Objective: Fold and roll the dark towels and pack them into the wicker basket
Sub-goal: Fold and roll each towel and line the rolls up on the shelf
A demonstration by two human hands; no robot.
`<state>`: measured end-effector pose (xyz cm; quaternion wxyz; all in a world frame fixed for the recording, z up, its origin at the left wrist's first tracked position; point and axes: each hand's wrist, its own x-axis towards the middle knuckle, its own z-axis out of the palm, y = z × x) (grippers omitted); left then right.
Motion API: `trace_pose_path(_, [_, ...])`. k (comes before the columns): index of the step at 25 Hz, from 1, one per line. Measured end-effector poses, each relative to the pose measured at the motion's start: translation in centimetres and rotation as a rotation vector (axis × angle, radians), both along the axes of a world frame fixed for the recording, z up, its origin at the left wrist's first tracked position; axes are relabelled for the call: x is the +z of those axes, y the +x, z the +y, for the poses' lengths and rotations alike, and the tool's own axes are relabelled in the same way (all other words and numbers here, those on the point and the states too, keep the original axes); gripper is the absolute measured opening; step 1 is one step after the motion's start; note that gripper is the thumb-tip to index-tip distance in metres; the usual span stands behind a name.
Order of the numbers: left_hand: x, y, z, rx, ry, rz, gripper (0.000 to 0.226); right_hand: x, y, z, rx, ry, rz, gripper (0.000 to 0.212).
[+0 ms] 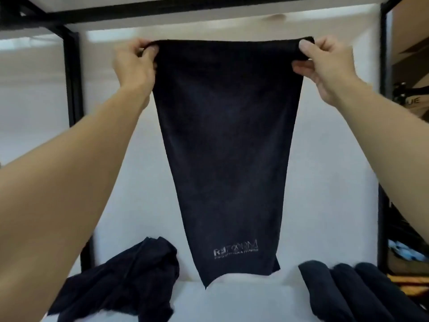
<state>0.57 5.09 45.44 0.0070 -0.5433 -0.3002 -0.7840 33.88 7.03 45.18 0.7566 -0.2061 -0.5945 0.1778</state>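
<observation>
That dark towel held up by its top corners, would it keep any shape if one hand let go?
Probably not: the towel hangs limp from the left hand and right hand, so it looks floppy. It seems light, since pinched corners alone carry it.

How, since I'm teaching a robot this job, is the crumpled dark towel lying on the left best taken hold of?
Probably pinch the raised fold at the far end of the crumpled towel, coming down from above: it lies heaped with no corner plainly showing, and that ridge stands proud of the white surface.
</observation>
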Motion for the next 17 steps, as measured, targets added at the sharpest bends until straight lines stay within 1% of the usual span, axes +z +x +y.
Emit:
trace_pose_path(3, [-2.6, -1.2, -4.1, 0.029, 0.053, 0.077, 0.010, -2.7, -0.9, -5.4, -0.074, -0.015, -0.013, 0.019])
trace_pose_path(5, [-4.7, -2.1, -6.1, 0.026, 0.059, 0.092, 0.009, -4.6, -1.7, -8.2, -0.123, -0.057, -0.047, 0.017])
trace_pose_path(7, [-6.9, -3.0, -7.3, -0.038, 0.043, 0.058, 0.009, -6.7, -2.5, -10.6, -0.165, -0.114, -0.082, 0.015])
trace_pose_path(9, [-9.9, -3.6, -8.3, -0.134, -0.019, 0.010, 0.013, -9.3, -3.1, -12.5, -0.201, -0.184, -0.100, 0.015])
trace_pose_path(11, [-14.6, -3.9, -8.7, -0.148, -0.140, -0.004, 0.015, -13.1, -3.1, -13.3, -0.247, -0.291, -0.132, 0.015])
trace_pose_path(13, [-21.4, -4.0, -9.0, -0.082, -0.320, 0.052, 0.012, -18.9, -2.7, -12.9, -0.272, -0.445, -0.179, 0.012])
trace_pose_path(15, [-29.9, -4.2, -9.3, 0.001, -0.562, 0.160, 0.008, -26.4, -2.5, -12.1, -0.288, -0.654, -0.230, 0.007])
trace_pose_path(17, [-38.4, -4.5, -9.1, 0.005, -0.811, 0.220, 0.008, -34.7, -2.5, -11.5, -0.298, -0.902, -0.275, 0.013])
